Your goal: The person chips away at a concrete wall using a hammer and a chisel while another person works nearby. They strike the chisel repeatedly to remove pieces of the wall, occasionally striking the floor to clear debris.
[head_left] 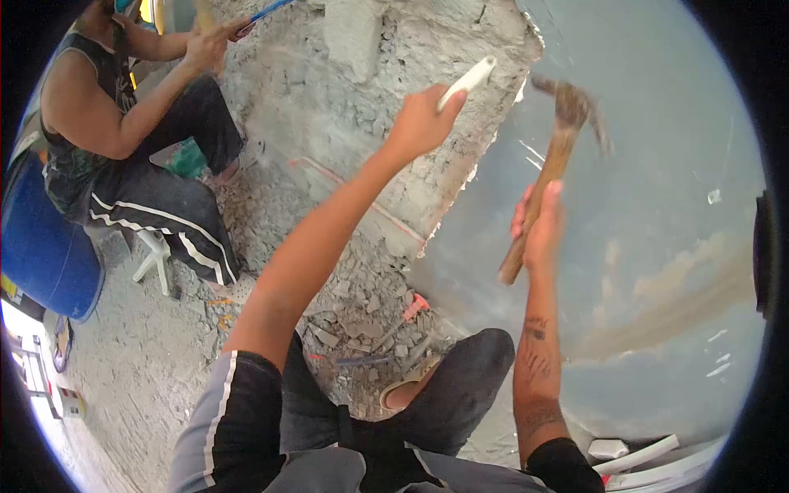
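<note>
My left hand is closed round a pale, whitish handle that points up and to the right in front of the rough, chipped wall. Whatever lies beyond the lower end of this handle is hidden by the hand. In my right hand is a claw hammer, gripped low on its wooden handle. Its blurred metal head is raised in front of the smooth grey wall, to the right of the pale handle and apart from it.
A co-worker sits at the upper left on a white stool, holding a blue tool. Behind is a blue barrel. Rubble, an orange-red piece and a dark rod lie near my legs. White strips lie lower right.
</note>
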Demonstrator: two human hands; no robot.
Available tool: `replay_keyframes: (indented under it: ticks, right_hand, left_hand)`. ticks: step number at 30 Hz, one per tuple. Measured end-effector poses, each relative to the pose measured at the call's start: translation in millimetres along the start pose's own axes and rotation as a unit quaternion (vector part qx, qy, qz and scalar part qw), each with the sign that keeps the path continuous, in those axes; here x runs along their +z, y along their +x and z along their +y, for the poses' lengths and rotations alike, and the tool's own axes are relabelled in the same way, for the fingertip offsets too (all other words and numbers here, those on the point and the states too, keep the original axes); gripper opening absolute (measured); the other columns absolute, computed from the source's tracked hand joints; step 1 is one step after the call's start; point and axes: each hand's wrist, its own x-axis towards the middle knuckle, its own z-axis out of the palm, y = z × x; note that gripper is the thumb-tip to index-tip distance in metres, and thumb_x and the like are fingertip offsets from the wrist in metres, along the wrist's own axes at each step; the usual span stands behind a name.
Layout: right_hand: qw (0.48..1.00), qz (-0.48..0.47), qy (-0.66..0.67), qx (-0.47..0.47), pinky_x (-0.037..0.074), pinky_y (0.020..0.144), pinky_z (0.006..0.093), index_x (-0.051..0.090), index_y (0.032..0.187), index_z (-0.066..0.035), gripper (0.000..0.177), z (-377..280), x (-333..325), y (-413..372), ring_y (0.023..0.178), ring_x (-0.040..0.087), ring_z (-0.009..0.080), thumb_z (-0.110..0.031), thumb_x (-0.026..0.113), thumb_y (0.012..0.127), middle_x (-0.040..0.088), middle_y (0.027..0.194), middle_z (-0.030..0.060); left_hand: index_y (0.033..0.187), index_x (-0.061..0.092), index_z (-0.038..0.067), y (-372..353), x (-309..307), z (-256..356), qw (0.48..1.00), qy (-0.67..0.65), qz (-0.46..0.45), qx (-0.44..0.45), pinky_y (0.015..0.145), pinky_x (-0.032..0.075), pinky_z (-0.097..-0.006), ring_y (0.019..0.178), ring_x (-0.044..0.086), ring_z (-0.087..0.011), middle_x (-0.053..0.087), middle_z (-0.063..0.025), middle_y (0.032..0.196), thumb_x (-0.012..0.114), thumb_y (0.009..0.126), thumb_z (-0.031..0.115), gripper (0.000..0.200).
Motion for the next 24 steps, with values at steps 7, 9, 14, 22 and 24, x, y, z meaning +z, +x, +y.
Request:
replay_keyframes:
  ticks: [7,9,14,22,24]
  right_hand:
    - [0.979,0.013,-0.175,-0.106,0.034,0.044,0.0240,0.056,0.082,-0.003,0.060,-93,5,29,0.045,0.043,0.0089,-0.059,0.040,0.096,0.048,0.057,0.0013]
    - [0.972,0.004,-0.206,-0.111,0.035,0.044,0.0239,0.056,0.081,-0.003,0.060,-95,2,41,0.045,0.043,0.0089,-0.058,0.041,0.096,0.048,0.057,0.0013]
    - [0.932,-0.048,-0.359,0.026,0.033,0.039,0.0259,0.055,0.075,-0.004,0.061,-95,-6,63,0.043,0.042,0.0092,-0.062,0.047,0.092,0.046,0.054,0.0003]
    - [0.975,-0.013,-0.205,-0.082,0.032,0.038,0.0257,0.053,0.075,-0.004,0.062,-111,-10,37,0.043,0.040,0.0087,-0.065,0.048,0.090,0.043,0.054,-0.0011]
    - [0.970,-0.008,-0.214,-0.117,0.032,0.039,0.0257,0.053,0.075,-0.004,0.063,-105,-11,41,0.043,0.040,0.0086,-0.065,0.049,0.089,0.042,0.054,-0.0016]
  left_hand:
    - [0.103,0.067,0.001,24,16,14,0.999,0.029,0.005,0.012,0.061,0.047,-0.0399,0.060,0.058,-0.0285,0.062,-0.0183,0.067,0.053,0.094,0.047,0.048]
    - [0.104,0.067,0.002,20,17,12,0.998,0.048,-0.002,0.027,0.061,0.047,-0.0402,0.061,0.059,-0.0289,0.062,-0.0183,0.067,0.054,0.094,0.047,0.048]
    - [0.098,0.067,-0.001,18,26,-4,0.995,0.098,-0.005,0.028,0.061,0.048,-0.0419,0.062,0.062,-0.0324,0.062,-0.0212,0.067,0.055,0.094,0.046,0.049]
    - [0.084,0.062,-0.005,12,23,7,0.999,0.045,-0.015,-0.012,0.066,0.048,-0.0494,0.071,0.062,-0.0458,0.062,-0.0290,0.073,0.056,0.093,0.039,0.045]
    - [0.083,0.062,-0.005,13,23,9,0.999,0.049,-0.020,-0.009,0.066,0.048,-0.0495,0.071,0.062,-0.0458,0.062,-0.0290,0.073,0.056,0.093,0.038,0.045]
